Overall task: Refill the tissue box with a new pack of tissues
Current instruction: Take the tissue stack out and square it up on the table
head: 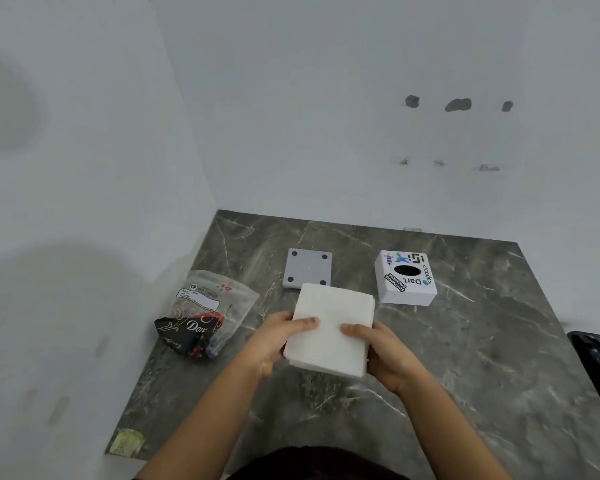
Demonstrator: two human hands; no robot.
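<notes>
Hands come first, nearest the camera: the left hand (278,337) and the right hand (378,351) clamp the stack of tissues (331,329) from either side, thumbs pressed flat on its top, fingers tucked beneath; gripping from both sides likely keeps the loose sheets squared so they can slide into a tight housing as one block. The stack hangs just above the marble table (482,358), tilted slightly away. Left of the grip lies the opened plastic wrapper (201,313), crumpled and apparently emptied, clear of the working path. Just beyond the stack's far edge rests the grey base plate (307,268), feet upward, partly overlapped by the tissues from this view; beyond and to the right stands the tissue box (405,278), opening on top; I judge it must be turned over before loading, and nothing blocks the reach.
</notes>
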